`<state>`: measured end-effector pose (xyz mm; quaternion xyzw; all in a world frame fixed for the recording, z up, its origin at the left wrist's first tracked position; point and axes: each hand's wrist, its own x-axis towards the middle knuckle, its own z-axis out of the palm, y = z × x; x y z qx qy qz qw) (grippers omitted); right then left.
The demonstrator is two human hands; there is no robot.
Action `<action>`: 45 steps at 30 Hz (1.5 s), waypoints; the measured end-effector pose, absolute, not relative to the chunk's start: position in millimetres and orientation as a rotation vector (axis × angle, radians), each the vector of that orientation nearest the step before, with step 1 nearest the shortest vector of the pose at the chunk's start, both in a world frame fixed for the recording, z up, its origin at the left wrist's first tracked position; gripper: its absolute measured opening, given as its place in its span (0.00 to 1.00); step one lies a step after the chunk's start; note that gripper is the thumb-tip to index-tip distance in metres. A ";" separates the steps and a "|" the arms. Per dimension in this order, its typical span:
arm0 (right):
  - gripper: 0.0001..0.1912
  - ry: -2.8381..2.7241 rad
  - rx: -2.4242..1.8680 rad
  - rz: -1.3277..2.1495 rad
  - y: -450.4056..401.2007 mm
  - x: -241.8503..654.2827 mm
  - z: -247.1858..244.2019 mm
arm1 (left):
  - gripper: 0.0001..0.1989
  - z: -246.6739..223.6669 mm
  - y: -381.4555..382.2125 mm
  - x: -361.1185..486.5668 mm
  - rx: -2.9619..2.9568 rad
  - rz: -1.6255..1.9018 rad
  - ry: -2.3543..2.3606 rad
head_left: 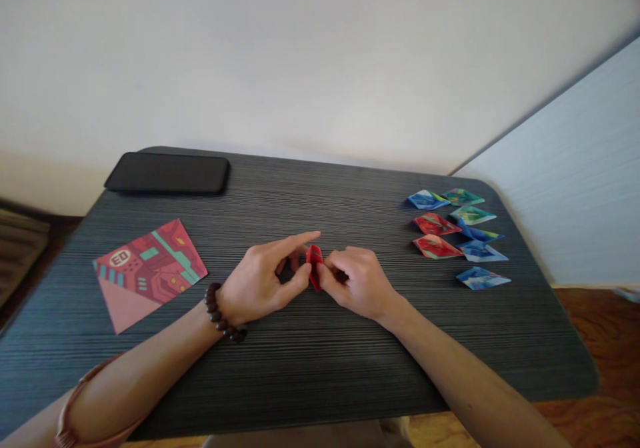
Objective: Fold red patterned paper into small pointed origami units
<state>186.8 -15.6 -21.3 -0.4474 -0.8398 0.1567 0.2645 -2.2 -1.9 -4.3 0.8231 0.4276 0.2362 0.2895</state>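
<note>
Between my two hands, near the middle of the table, is a small red folded paper boat [315, 268], its pointed ends toward and away from me. My left hand [270, 271] pinches its left side between thumb and a curled finger, with the index finger stretched out past it. On the other side, my right hand [357, 278] grips the paper with thumb and bent fingers. The fingertips hide part of the folds. A dark bead bracelet [215, 311] circles my left wrist.
Several finished-looking folded paper boats [437, 225] in blue, green and red stand at the right of the dark table [300, 381]. A patterned red paper sheet [150, 268] with one corner folded lies at left. A black flat case [167, 173] rests at the back left, near the wall.
</note>
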 end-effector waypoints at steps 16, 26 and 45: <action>0.15 -2.266 -1.320 0.118 -17.7 183.0 -23.0 | 0.15 -12.3 -4.3 0.3 2.542 0.429 1.491; 0.13 -2.218 -1.469 0.133 -17.0 183.5 -18.3 | 0.14 -12.3 -3.2 -3.2 2.596 0.491 1.473; 0.15 -2.416 -1.297 0.129 -17.5 181.8 -21.1 | 0.18 -7.9 -5.0 2.3 2.583 0.179 1.626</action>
